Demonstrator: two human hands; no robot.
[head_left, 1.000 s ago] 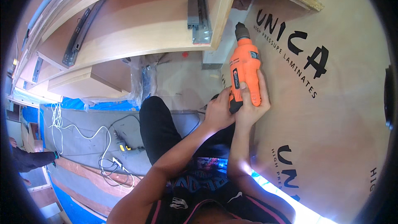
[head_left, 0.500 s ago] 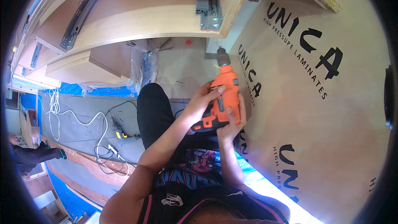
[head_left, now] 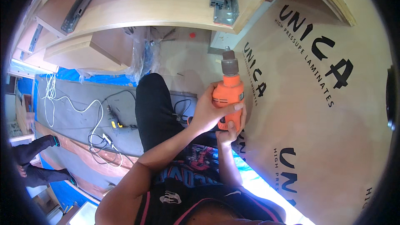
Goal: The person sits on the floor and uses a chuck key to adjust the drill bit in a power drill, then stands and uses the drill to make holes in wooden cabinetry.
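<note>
I hold an orange cordless drill [head_left: 227, 96] with both hands, its dark chuck [head_left: 230, 64] pointing away from me toward the cabinet's lower corner. My left hand [head_left: 208, 110] wraps the left side of the drill body, thumb across its top. My right hand [head_left: 231, 132] grips the rear of the body from below and the right, thumb on its back end. Most of the drill's handle is hidden behind my left hand and wrist. A short tip shows at the chuck's front; whether it is a bit I cannot tell.
A wooden cabinet [head_left: 146, 14] with metal drawer slides [head_left: 223, 0] stands ahead. Along my right runs a large panel [head_left: 308, 125] in printed covering. A yellow-and-black power tool [head_left: 112, 118] and white cables [head_left: 81, 110] lie on the grey floor. Another person's legs [head_left: 41, 150] show far left.
The drill has tipped, so its body looks foreshortened and its handle has gone out of sight. Its chuck has shifted slightly right and down. More of the other person's legs shows.
</note>
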